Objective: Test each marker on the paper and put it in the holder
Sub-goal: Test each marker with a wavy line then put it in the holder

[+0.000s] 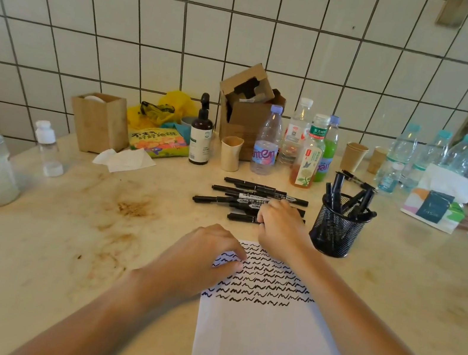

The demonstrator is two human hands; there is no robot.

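The markers [253, 201] lie in a loose black pile on the bench [59, 240], just left of the mesh holder [338, 227], which already has several markers standing in it. The right hand [282, 225] rests on the pile's near end, its grip curled around one marker. The left hand [206, 255], fingers bent, presses the upper left corner of the paper [269, 340], whose top is covered with black squiggles. Bottles [267, 142] stand behind.
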